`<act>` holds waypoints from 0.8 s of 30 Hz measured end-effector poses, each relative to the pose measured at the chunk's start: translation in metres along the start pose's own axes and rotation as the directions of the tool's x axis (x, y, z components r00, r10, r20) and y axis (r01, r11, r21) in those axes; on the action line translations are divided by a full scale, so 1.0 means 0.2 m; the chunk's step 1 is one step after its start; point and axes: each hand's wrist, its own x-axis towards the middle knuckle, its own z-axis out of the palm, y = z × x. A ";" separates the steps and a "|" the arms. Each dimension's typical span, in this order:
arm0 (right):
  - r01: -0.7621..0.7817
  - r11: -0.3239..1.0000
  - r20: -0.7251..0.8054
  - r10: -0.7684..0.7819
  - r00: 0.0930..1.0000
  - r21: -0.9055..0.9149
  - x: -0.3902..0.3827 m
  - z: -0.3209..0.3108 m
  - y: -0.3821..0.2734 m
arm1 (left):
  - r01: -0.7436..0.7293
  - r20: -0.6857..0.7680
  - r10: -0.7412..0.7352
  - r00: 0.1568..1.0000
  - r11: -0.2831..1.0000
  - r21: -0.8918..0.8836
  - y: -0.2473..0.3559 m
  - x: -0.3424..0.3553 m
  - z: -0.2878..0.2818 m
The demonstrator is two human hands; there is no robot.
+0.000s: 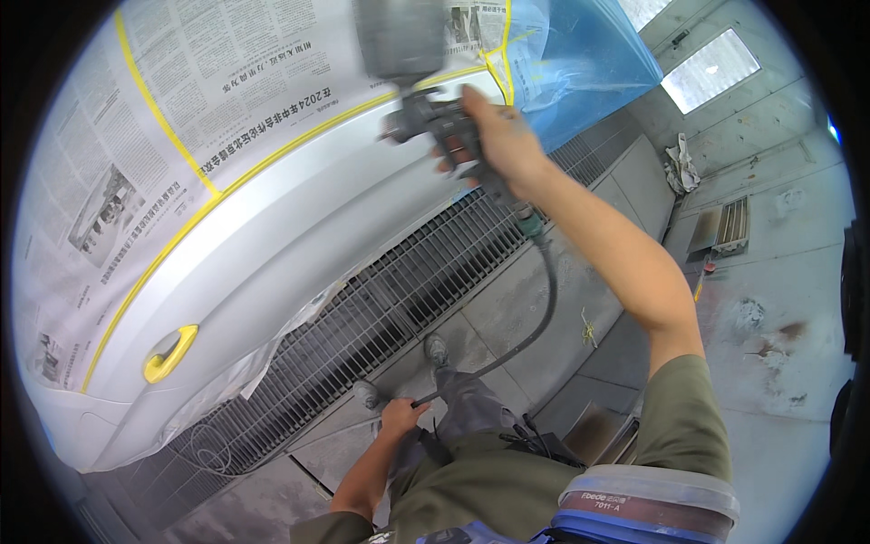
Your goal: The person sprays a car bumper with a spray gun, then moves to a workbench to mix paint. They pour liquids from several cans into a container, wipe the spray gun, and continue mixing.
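Note:
My right hand (494, 140) grips a dark spray gun (441, 127) with a motion-blurred cup on top, held up over the upper edge of a silver car panel (308, 208). Yellow tape borders newspaper masking (245, 63) above the panel, and blue plastic film (566, 68) adjoins it on the right. A yellow-covered door handle (169, 355) is on the panel's lower left. From the gun a dark hose (548, 281) curves down to my left hand (401, 417), which is closed on it low by my legs.
A floor grating (381, 308) runs beneath the car, beside grey floor plates (517, 317) where my feet stand. A booth wall (770, 326) with a bright rectangular panel (711, 71) is on the right. Crumpled paper (681, 163) and a metal vent (729, 227) are at its base.

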 end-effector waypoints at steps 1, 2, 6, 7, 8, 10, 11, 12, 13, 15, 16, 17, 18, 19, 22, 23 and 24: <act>-0.010 1.000 -0.033 0.009 0.999 -0.004 0.03 -0.11 0.03 | -0.016 0.001 0.016 1.000 1.000 0.020 0.02 0.01 0.00; -0.009 0.999 -0.059 0.011 0.998 0.031 0.05 -0.22 0.06 | -0.033 0.004 0.033 0.999 0.999 0.041 0.05 0.03 0.00; 0.056 0.994 -0.279 -0.027 0.960 0.097 0.13 -0.55 0.15 | -0.043 0.022 0.042 0.999 0.998 0.044 0.11 0.09 0.02; 0.065 0.993 -0.324 -0.029 0.946 0.101 0.14 -0.62 0.17 | -0.050 0.021 0.049 0.999 0.998 0.044 0.12 0.10 0.02; 0.061 0.992 -0.367 -0.017 0.930 0.109 0.14 -0.69 0.18 | -0.061 0.019 0.060 0.998 0.997 0.046 0.13 0.11 0.02; 0.079 0.994 -0.448 -0.039 0.893 0.070 0.15 -0.79 0.19 | -0.079 -0.001 0.079 0.997 0.997 0.025 0.15 0.12 0.01; 0.082 0.996 -0.485 -0.049 0.873 0.047 0.15 -0.82 0.20 | -0.080 0.005 0.080 0.997 0.997 0.018 0.16 0.12 0.01; 0.110 0.994 -0.522 -0.082 0.849 0.023 0.16 -0.85 0.20 | -0.091 -0.005 0.091 0.996 0.996 0.009 0.17 0.12 0.00; 0.100 0.994 -0.557 -0.112 0.823 -0.051 0.17 -0.86 0.20 | -0.094 0.000 0.094 0.996 0.996 0.004 0.19 0.13 -0.01; 0.095 0.975 -0.578 -0.197 0.792 -0.201 0.20 -0.87 0.17 | -0.108 -0.015 0.108 0.994 0.994 -0.017 0.22 0.14 -0.02; 0.106 0.965 -0.585 -0.229 0.778 -0.238 0.23 -0.86 0.15 | -0.117 -0.036 0.116 0.993 0.993 -0.035 0.23 0.15 -0.02; 0.082 0.953 -0.591 -0.247 0.768 -0.292 0.23 -0.84 0.12 | -0.101 -0.050 0.099 0.994 0.994 -0.042 0.24 0.15 -0.02; 0.061 0.937 -0.585 -0.265 0.767 -0.345 0.24 -0.80 0.09 | -0.129 -0.072 0.125 0.990 0.990 -0.051 0.25 0.16 -0.01; 0.047 0.918 -0.567 -0.283 0.774 -0.394 0.25 -0.74 0.06 | -0.126 -0.093 0.121 0.988 0.991 -0.050 0.25 0.16 0.00; 0.085 0.944 -0.418 -0.220 0.881 -0.319 0.17 -0.45 -0.03 | -0.158 -0.123 0.148 0.981 0.985 -0.073 0.20 0.13 0.03; 0.078 0.947 -0.370 -0.196 0.908 -0.311 0.13 -0.34 -0.07 | -0.198 -0.150 0.184 0.971 0.976 -0.086 0.18 0.12 0.04; 0.099 0.958 -0.306 -0.182 0.935 -0.269 0.08 -0.22 -0.10 | -0.197 -0.143 0.186 0.972 0.978 -0.067 0.14 0.11 0.04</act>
